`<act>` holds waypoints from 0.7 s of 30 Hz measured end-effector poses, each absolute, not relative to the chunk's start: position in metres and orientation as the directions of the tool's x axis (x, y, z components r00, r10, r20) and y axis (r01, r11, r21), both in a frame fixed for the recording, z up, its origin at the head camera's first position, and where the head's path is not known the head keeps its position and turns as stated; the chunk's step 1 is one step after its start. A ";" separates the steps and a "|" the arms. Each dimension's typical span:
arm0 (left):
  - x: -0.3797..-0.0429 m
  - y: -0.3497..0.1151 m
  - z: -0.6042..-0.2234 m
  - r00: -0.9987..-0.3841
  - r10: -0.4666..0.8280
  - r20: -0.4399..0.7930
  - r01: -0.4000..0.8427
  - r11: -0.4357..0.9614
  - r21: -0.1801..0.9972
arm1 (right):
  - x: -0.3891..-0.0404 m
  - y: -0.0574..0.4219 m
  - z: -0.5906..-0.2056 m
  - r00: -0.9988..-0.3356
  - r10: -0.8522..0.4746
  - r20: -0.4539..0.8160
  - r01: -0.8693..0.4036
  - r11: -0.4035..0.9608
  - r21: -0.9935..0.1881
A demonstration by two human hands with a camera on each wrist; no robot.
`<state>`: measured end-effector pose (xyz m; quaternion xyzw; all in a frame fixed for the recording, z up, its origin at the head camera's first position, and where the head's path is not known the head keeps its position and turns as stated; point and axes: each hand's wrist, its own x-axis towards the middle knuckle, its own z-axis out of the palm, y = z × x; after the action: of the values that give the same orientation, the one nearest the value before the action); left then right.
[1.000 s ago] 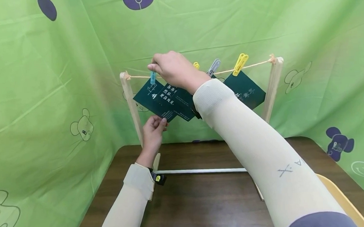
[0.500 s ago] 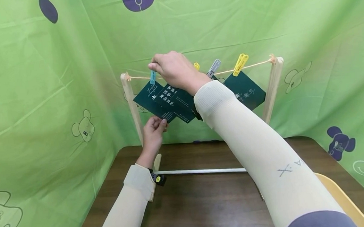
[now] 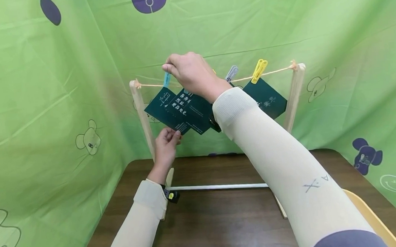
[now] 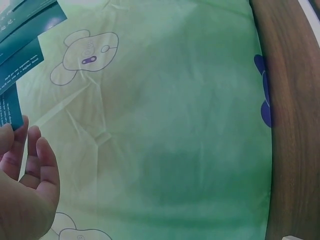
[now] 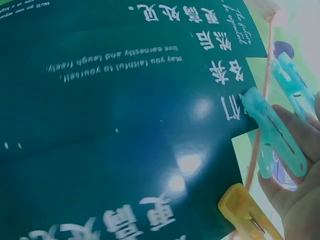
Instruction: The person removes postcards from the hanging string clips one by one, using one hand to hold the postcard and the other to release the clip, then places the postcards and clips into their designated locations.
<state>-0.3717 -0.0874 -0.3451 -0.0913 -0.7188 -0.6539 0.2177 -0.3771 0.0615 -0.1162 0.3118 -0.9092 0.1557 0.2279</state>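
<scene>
Fabric (image 3: 236, 30), green and printed with cartoon figures, forms the backdrop behind and beside the work area. Below it, the brown wood-grain table (image 3: 217, 216) extends past its two rounded far corners toward the wearer. A wooden frame (image 3: 295, 96) stands toward the table's far edge; a white bar (image 3: 219, 187) joins its uprights low down, and an orange rope (image 3: 276, 72) spans their upper ends. The yellow tray (image 3: 370, 214) sits at the right side of the table, near the near edge, partly covered by the right forearm.

Dark green cards hang corner-up from the rope, well above the table's far edge. The leftmost card (image 3: 161, 108) lies between the two hands: its lower corner is at the left hand, its upper corner below the right hand. The second card (image 3: 197, 114) overlaps it. The rightmost card (image 3: 269, 98) hangs beside the right upright.

The right hand (image 3: 195, 72), above the rope, pinches the blue clip (image 3: 166, 80). The left hand (image 3: 165, 145) pinches the leftmost card between thumb and finger.

The teal clip (image 5: 275, 132) holds the second card. The yellow clip (image 3: 259, 70) holds the rightmost card. Whether the blue clip grips the leftmost card cannot be told.
</scene>
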 end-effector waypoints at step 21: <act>-0.373 -0.089 -0.347 -0.895 -0.148 0.421 0.411 0.097 0.907 | -0.378 0.066 -0.118 -0.678 -0.481 0.556 -0.641 0.757 -0.126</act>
<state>-0.3728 -0.0893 -0.3471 -0.0923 -0.7103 -0.6655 0.2100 -0.3776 0.0660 -0.1184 0.3109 -0.9023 0.1570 0.2539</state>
